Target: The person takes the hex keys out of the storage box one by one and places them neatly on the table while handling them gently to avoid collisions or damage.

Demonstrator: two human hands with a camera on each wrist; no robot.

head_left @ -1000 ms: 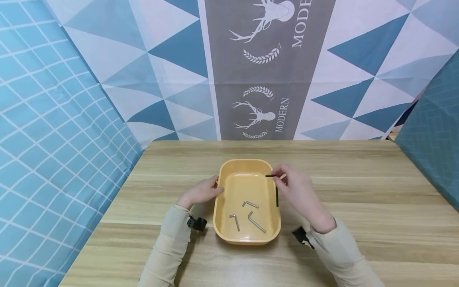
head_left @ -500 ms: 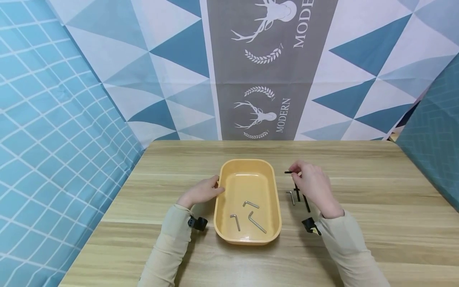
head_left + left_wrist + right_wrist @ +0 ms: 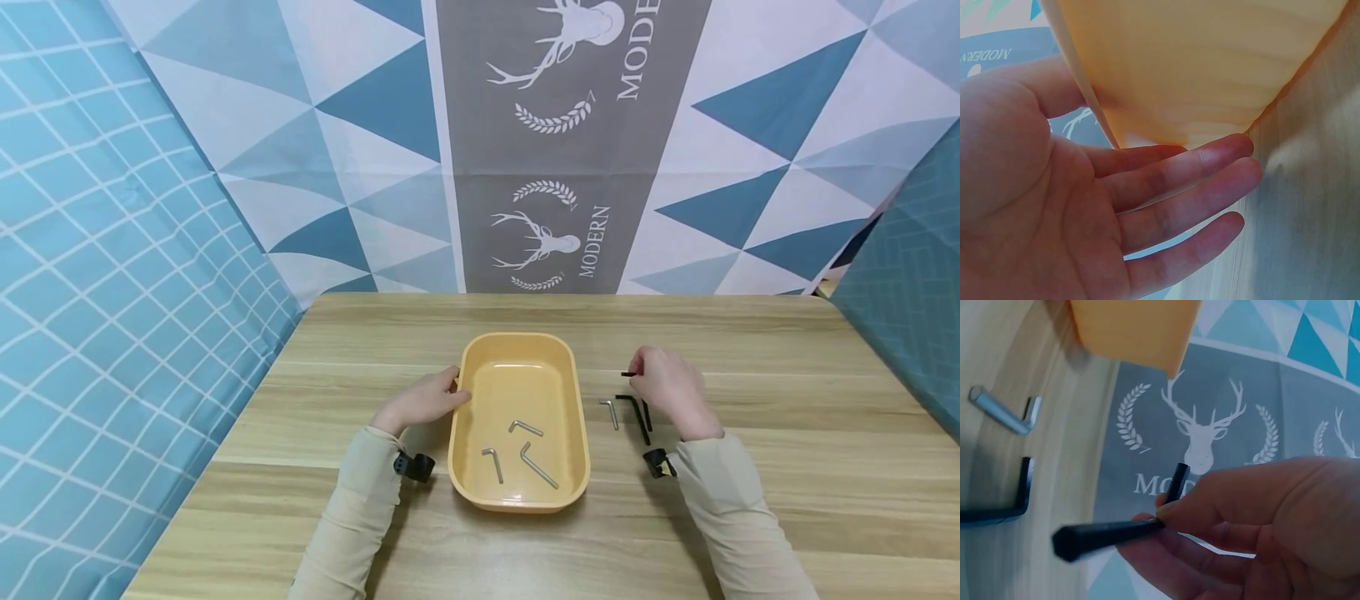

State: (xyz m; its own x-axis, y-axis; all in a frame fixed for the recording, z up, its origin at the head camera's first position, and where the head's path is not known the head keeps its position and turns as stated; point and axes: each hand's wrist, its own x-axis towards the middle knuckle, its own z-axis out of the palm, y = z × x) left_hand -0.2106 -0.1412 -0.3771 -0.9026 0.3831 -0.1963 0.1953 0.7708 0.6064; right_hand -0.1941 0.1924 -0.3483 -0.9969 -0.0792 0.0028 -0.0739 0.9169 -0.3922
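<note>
My left hand holds the left rim of a yellow plastic tray, thumb over the rim and fingers along the outer wall. Inside the tray lie three silver hex keys, one at the upper right, one at the lower left and a longer one. To the tray's right, my right hand pinches a black hex key near its bend, between thumb and fingers. Below it on the table are another black hex key and a small silver hex key.
A wood-grain table carries everything. Behind its back edge hangs a patterned cloth with deer prints, and blue grid cloth borders the left side. A small black camera sits at the left wrist.
My right hand has moved right with the black hex key, from over the tray's right rim to above the table, then slightly lower. The left hand and tray have stayed in place.
</note>
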